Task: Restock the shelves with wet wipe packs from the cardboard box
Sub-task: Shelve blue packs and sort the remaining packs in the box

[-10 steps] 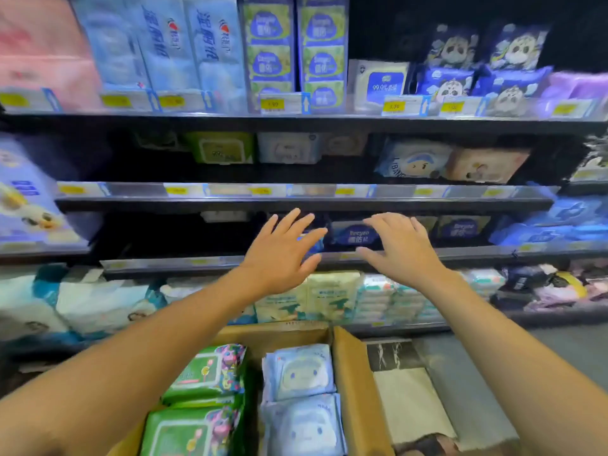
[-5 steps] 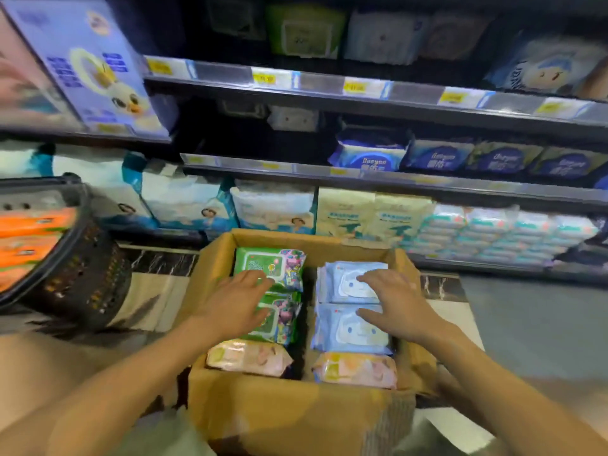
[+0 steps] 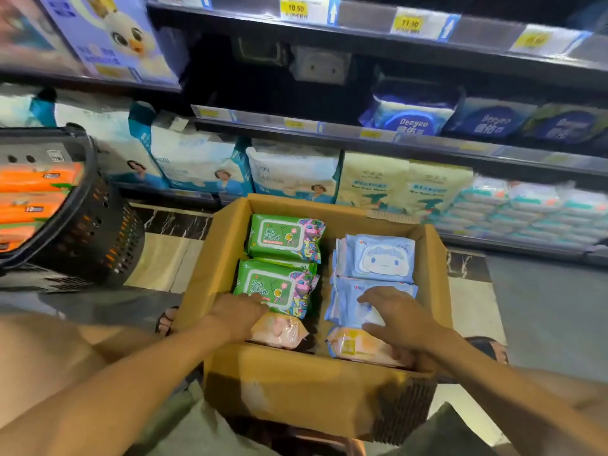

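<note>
An open cardboard box [image 3: 210,258] stands below me in front of the shelves. Inside lie two green wet wipe packs [image 3: 283,240], two stacks of pale blue packs [image 3: 378,258], and two pink-orange packs at the near end [image 3: 279,330]. My left hand [image 3: 237,315] lies flat over the near-left pink pack, fingertips touching the nearer green pack's edge. My right hand [image 3: 398,320] rests with spread fingers on the nearer blue stack and the near-right pink-orange pack [image 3: 355,348]. Neither hand visibly grips a pack.
The lower shelf [image 3: 296,125] carries dark blue Deeyeo packs [image 3: 411,116] at the right and a dark gap to their left. Large white and cream bags fill the bottom shelf. A black basket [image 3: 98,232] with orange packs stands at the left. My sandalled foot shows beside the box.
Both hands came down from the shelf into the box, then slid toward its near end. The view tilted down and closer to the box.
</note>
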